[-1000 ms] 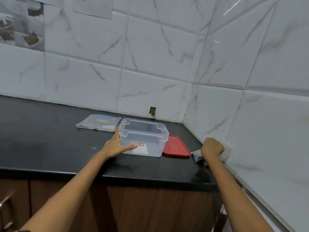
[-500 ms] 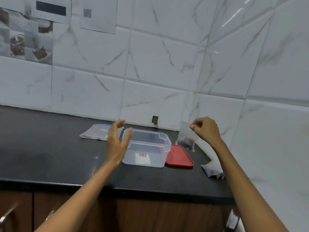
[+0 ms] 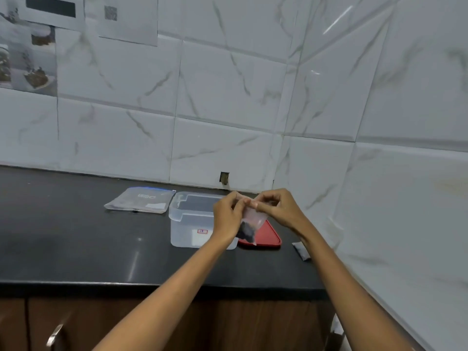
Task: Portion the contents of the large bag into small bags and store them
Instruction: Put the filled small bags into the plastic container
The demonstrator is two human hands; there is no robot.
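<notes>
- At the near edge, a wooden cabinet front (image 3: 228, 325) is seen under the black counter (image 3: 76, 249), and both forearms are stretched over it.
- A small bag (image 3: 249, 225) with a dark portion in its lower corner is held in the air, above the near right corner of the clear container (image 3: 188, 224) and the red lid (image 3: 269, 238).
- The top edge of the small bag is pinched by the left hand (image 3: 226, 217) from the left side, with fingers curled on it.
- The same edge is pinched by the right hand (image 3: 277, 210) from the right side, thumb and fingers closed on the plastic.
- The step in hand is judged to be the sealing of this bag. The strip should be pressed from one end to the other, so that no gap is left, and the air should be pushed out first.
- The bag should be kept upright, so the dark content stays away from the seal.
- Another small filled bag (image 3: 301, 250) lies on the counter to the right, near the wall.
- The container stands open, and nothing can be seen inside it; the sealed bag can be placed there.
- Farther back, the large bag (image 3: 140, 203) lies flat beside the container, just to its left; how much is left in it cannot be told.
- Behind all, the tiled wall (image 3: 228, 97) with papers (image 3: 126, 19) is seen.
</notes>
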